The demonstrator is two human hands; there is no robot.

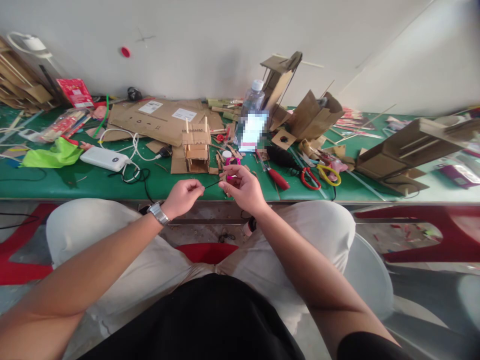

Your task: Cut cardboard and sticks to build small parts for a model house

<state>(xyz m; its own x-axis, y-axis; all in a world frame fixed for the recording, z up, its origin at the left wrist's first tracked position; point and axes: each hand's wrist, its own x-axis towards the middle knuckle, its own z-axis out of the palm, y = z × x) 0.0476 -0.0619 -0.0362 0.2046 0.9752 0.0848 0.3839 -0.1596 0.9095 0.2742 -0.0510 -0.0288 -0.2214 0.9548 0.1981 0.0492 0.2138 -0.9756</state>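
Note:
Between my hands a thin black cord (pixel 212 185) is stretched, just over the table's front edge. My left hand (pixel 183 196), with a metal watch (pixel 159 213) on its wrist, pinches one end. The other end runs to the fingertips of my right hand (pixel 242 187), whose thumb and fingers close on it. Just beyond my hands stands a small cardboard box model (pixel 197 150) with wooden sticks poking up. A lit phone (pixel 254 130) leans against a clear bottle (pixel 253 100) behind my right hand.
Green table (pixel 112 187) with scraps. To the right lie a red-handled screwdriver (pixel 278 178), red-handled scissors (pixel 310 178) and cardboard structures (pixel 408 152). To the left are a white power bank (pixel 105 159) with cables, a lime-green cloth (pixel 52 154) and a flat cardboard sheet (pixel 161 122).

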